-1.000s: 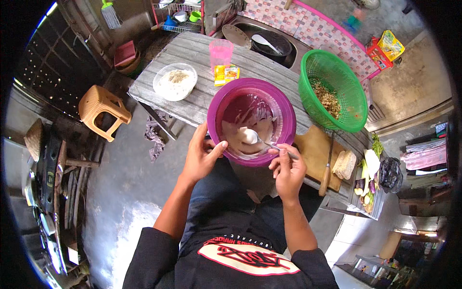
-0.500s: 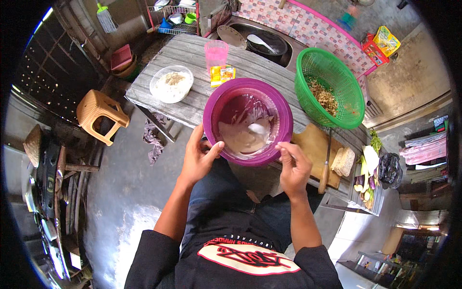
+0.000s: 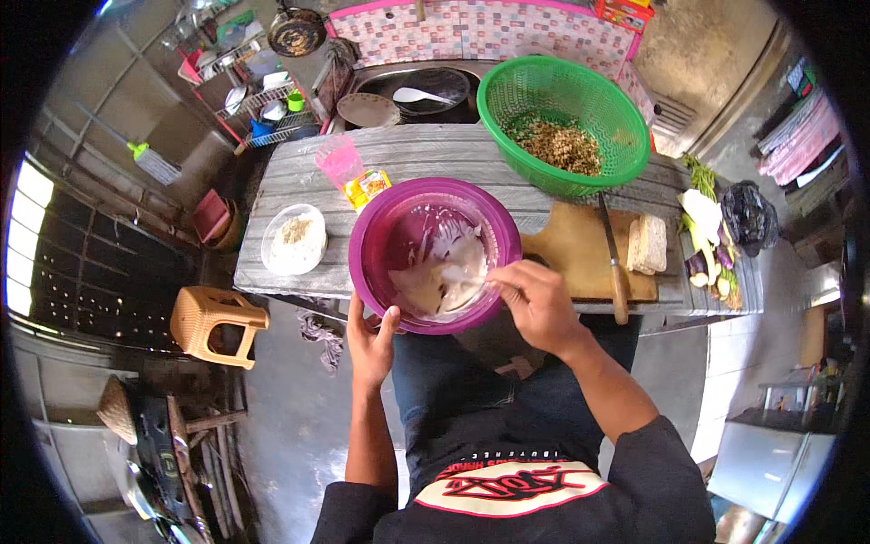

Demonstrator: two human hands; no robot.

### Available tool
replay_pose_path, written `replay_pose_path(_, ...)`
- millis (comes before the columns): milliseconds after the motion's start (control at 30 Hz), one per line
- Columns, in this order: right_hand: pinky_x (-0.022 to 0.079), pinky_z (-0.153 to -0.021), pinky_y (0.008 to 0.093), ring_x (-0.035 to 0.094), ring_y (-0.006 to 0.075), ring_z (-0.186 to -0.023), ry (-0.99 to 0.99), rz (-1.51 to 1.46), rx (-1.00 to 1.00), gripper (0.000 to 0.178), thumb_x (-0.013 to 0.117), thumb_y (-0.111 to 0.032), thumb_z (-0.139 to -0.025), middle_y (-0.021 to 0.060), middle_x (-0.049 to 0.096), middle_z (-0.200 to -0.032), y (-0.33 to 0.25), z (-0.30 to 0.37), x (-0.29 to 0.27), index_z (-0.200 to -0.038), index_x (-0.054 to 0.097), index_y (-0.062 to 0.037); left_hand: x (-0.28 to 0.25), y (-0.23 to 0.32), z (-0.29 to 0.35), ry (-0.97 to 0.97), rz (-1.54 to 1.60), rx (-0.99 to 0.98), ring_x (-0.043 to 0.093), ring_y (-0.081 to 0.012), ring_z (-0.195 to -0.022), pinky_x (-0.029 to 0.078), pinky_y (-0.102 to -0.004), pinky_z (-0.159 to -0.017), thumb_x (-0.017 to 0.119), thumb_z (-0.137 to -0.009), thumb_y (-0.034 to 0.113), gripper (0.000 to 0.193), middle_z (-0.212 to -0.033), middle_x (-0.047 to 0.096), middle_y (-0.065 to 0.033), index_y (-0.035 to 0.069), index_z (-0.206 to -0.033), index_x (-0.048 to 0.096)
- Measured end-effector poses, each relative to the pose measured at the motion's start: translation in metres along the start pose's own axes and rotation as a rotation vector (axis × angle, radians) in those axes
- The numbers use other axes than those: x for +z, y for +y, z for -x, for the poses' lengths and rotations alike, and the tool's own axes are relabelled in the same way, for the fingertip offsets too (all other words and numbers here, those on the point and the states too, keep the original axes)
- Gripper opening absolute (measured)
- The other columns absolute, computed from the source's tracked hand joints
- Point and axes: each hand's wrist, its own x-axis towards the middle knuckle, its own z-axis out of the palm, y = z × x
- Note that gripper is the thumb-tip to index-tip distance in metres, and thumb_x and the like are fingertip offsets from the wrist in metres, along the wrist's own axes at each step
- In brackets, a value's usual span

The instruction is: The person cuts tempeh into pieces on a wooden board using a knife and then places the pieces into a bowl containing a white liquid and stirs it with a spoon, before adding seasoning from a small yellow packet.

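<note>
A purple plastic basin point(image 3: 508, 225) is tipped toward me at the table's near edge, with pale, thick batter point(image 3: 419, 292) pooled low inside and smeared up its wall. My left hand point(image 3: 370, 349) grips the near left rim, thumb on top and fingers underneath. Over the right rim, my right hand point(image 3: 541, 308) pinches the handle of a spoon point(image 3: 456, 273), whose bowl sits in the batter. Left of the basin stand a clear bowl of white powder point(image 3: 295, 239), a pink cup point(image 3: 339, 160) and a yellow sachet point(image 3: 366, 189).
Behind the basin is a green colander point(image 3: 565, 127) of brown crumbly food. A cutting board point(image 3: 566, 240) holds a knife point(image 3: 613, 263) and a pale block of food point(image 3: 647, 244). Vegetables point(image 3: 705, 227) and a black bag point(image 3: 749, 218) lie far right; a plastic stool point(image 3: 217, 325) stands left.
The whole view has shifted and turned. My right hand has moved inward over the basin's rim, and the spoon has shifted through the batter. My left hand keeps its hold.
</note>
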Motion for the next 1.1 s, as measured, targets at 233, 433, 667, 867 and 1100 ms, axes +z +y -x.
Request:
replay_pose_path(233,0.058,-0.078,0.0451,0.071,0.0397,-0.088,-0.031,0.009,-0.005,0.013,0.071,-0.01,-0.101,0.0195,0.074,-0.097,0.001,0.006,-0.01,-0.11,0.074,-0.0002,0.002,0.001,-0.003,-0.029,-0.052,0.022,0.07,-0.0206,-0.113,0.06,-0.0345,-0.093,0.07,-0.105,0.009,0.067,-0.14,0.065,-0.0121,0.001,-0.163,0.037)
replay_pose_path(433,0.057,-0.078,0.0442,0.072,0.0382,-0.09,0.139,0.071,-0.018,0.014,0.071,-0.011,-0.101,0.0186,0.075,-0.098,0.011,0.0,-0.015,-0.11,0.074,0.0001,0.0,-0.001,-0.001,-0.006,-0.04,0.018,0.069,-0.0196,-0.115,0.059,-0.0348,-0.095,0.069,-0.106,0.009,0.066,-0.141,0.065,-0.0109,0.001,-0.164,0.038)
replay_pose_path(667,0.058,-0.079,0.0435,0.073,0.039,-0.089,0.1,0.006,0.041,0.014,0.07,-0.011,-0.103,0.0183,0.076,-0.099,0.003,0.014,0.013,-0.111,0.073,-0.0005,0.003,-0.001,-0.003,0.001,-0.015,0.013,0.068,-0.0183,-0.117,0.058,-0.0338,-0.097,0.069,-0.106,0.008,0.066,-0.141,0.064,-0.0112,0.001,-0.164,0.038)
replay_pose_path(867,0.057,-0.076,0.0419,0.075,0.0351,-0.087,0.269,0.001,0.086,0.014,0.068,-0.01,-0.105,0.0179,0.076,-0.098,0.011,0.009,0.001,-0.11,0.073,0.0012,-0.001,-0.003,-0.006,-0.001,-0.09,-0.006,0.07,-0.0173,-0.11,0.06,-0.0312,-0.09,0.068,-0.106,0.008,0.065,-0.139,0.065,-0.0118,0.0,-0.163,0.038)
replay_pose_path(1100,0.058,-0.075,0.0344,0.076,0.0241,-0.086,0.153,-0.161,0.198,0.017,0.066,-0.01,-0.107,0.0163,0.078,-0.099,0.025,0.0,-0.002,-0.112,0.074,0.0038,-0.002,0.0,-0.016,-0.006,-0.011,-0.069,0.072,-0.0143,-0.099,0.06,-0.0277,-0.081,0.068,-0.107,0.009,0.063,-0.131,0.069,-0.0108,0.0,-0.162,0.04)
